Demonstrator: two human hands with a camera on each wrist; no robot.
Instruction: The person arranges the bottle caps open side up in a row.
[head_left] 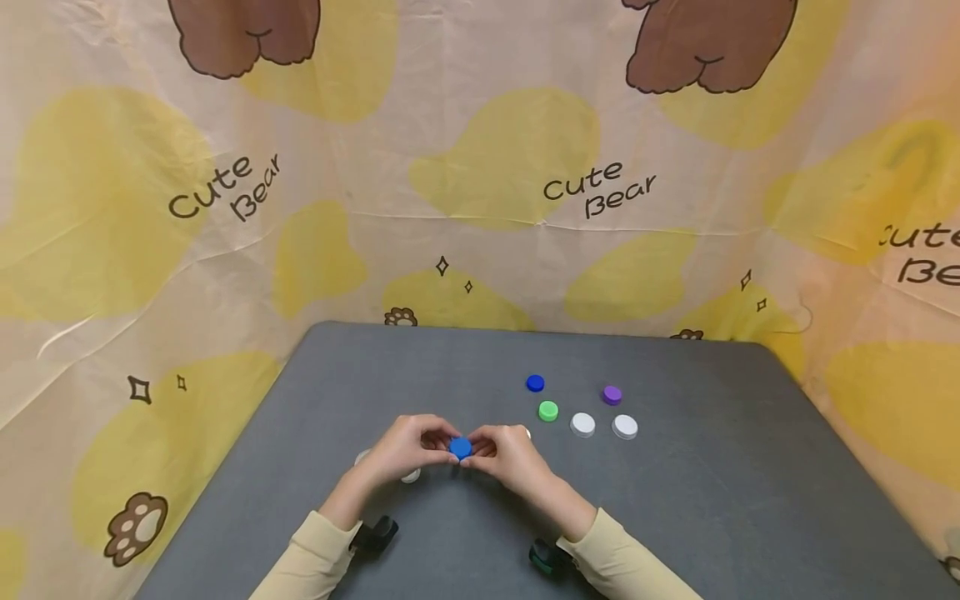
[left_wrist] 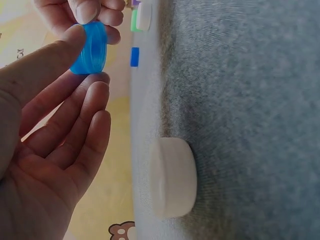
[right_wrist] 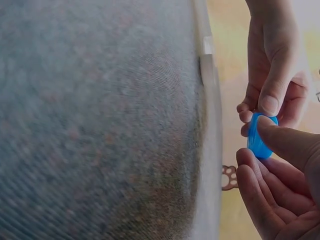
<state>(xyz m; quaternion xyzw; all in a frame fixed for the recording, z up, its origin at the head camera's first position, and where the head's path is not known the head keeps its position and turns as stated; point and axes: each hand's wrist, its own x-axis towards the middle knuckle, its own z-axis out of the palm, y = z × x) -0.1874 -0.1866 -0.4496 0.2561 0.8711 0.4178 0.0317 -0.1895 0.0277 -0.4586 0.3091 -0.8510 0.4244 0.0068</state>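
Note:
Both hands meet over the table, holding one small round blue cap between them. My left hand pinches its left side with thumb and fingers. On the opposite side, my right hand grips it with thumb and fingertips. Seen from the left wrist, the blue cap is slightly see-through with a raised rim, its face turned sideways. In the right wrist view the thumbs of both hands press on the blue cap. A white round cap lies on the table below my left hand.
On the grey table, right of the hands, lie a dark blue cap, a green one, a purple one and two white caps. Another white piece is partly hidden by the left hand. A printed cloth hangs behind.

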